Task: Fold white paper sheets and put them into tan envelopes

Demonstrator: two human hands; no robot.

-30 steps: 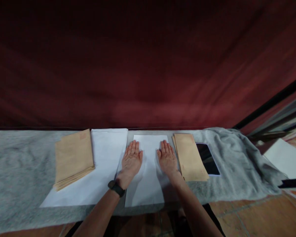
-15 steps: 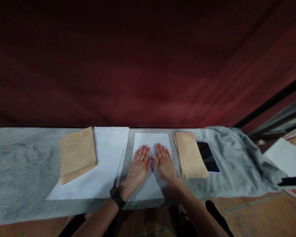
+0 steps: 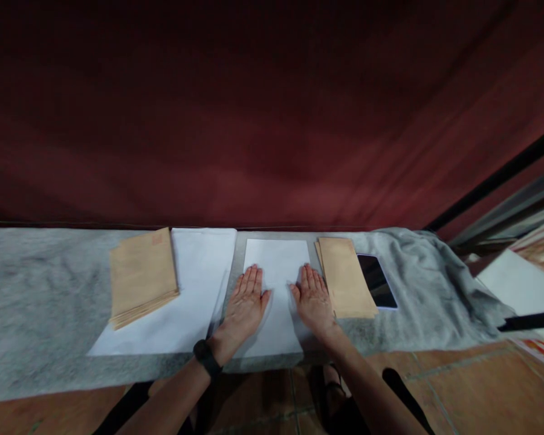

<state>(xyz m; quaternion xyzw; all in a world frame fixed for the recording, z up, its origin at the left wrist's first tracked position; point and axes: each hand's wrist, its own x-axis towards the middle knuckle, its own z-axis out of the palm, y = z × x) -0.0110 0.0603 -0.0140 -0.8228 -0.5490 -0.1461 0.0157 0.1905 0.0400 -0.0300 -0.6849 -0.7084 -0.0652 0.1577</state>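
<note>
Well to the left of the centre sheet (image 3: 278, 314), a slightly fanned stack of brown envelopes (image 3: 145, 275), with a reddish mark near the top right corner. Partly beneath that stack, and reaching almost to the centre sheet's left edge, wider white paper (image 3: 204, 284). Then, at the sheet's left edge, the left hand (image 3: 246, 305) — palm down, fully flattened out, fingers straight and close together, thumb spread toward the sheet's middle, nothing in its grasp; on its wrist, a dark watch (image 3: 207, 357). Between both hands, the sheet itself, flat and lengthwise on the grey cloth (image 3: 36, 302). At the sheet's right edge, the right hand (image 3: 312, 302), likewise flat and palm down, gripping nothing, thumb angled inward. Just right of the sheet, close by that hand, narrower brown envelopes (image 3: 347, 278) — and against their right side, a dark-screened phone (image 3: 376, 281). Farther right of the sheet, the cloth in loose folds, then a white panel (image 3: 526, 281).
</note>
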